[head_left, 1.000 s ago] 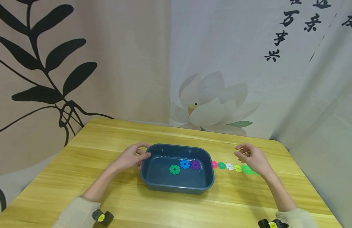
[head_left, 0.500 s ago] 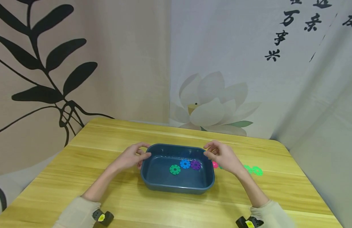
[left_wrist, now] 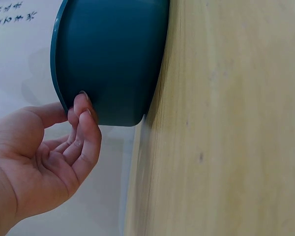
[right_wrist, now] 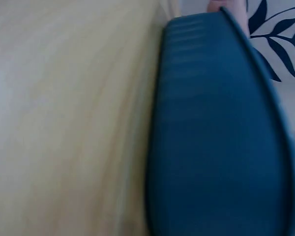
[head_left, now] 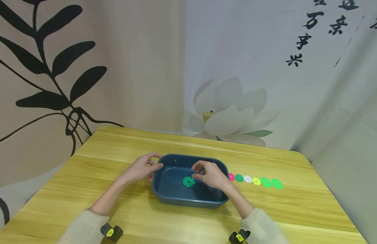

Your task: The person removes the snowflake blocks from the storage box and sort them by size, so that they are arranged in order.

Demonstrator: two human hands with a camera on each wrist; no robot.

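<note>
My left hand point(head_left: 143, 166) grips the left rim of a dark blue plastic basin point(head_left: 188, 202). In the left wrist view its thumb is at the rim and its fingers lie against the outer wall. Inside the basin lies a green snowflake building disc point(head_left: 188, 181). My right hand point(head_left: 211, 174) is over the basin's right half, its fingers loosely bent and parted from the thumb, with nothing seen between them. Just under it shows a sliver of a blue disc point(head_left: 198, 180); the hand hides the rest. The right wrist view shows only the basin's outer side point(right_wrist: 216, 123), blurred.
On the wooden table point(head_left: 298, 203), right of the basin, several discs run in a row: pink point(head_left: 232, 177), dark green point(head_left: 239, 178), white point(head_left: 247, 179), yellow point(head_left: 256, 181) and light green point(head_left: 277, 184). A printed curtain point(head_left: 145, 67) hangs behind the table.
My right hand has moved left from above the row of discs, across the basin's right rim, to over the basin, now covering the purple disc. The left hand has stayed on the rim.
</note>
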